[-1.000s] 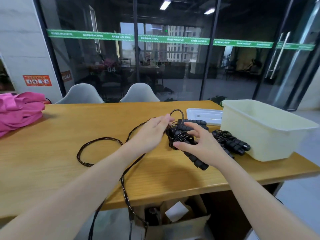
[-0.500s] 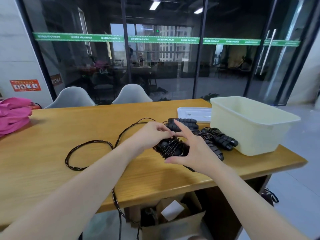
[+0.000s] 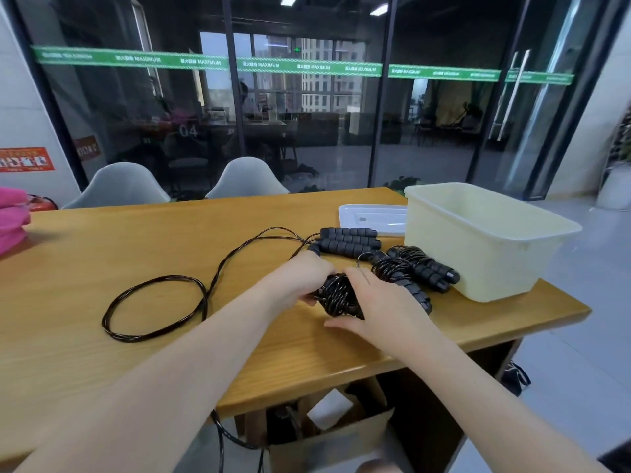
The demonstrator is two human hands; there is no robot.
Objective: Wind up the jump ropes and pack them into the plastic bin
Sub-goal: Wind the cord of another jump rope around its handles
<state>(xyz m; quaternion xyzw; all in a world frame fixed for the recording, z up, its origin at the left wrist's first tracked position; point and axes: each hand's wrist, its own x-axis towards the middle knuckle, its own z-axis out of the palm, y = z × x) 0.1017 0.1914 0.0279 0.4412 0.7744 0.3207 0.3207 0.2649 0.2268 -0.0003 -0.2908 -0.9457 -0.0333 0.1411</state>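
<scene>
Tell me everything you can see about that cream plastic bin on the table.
The plastic bin is a pale cream rectangular tub, slightly translucent, with a thick rolled rim and walls that taper toward the base. It stands upright and open-topped at the right end of the wooden table, near its corner. No rope shows inside, though its floor is hidden. A white lid lies flat just behind its left side. A wound jump rope bundle lies close against its front wall. Neither hand touches it.

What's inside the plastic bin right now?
Only the plastic bin far inner wall shows, bare and cream. Its floor is hidden by the near wall, so contents cannot be confirmed. Two wound jump ropes lie outside, beside it on the table.
</scene>
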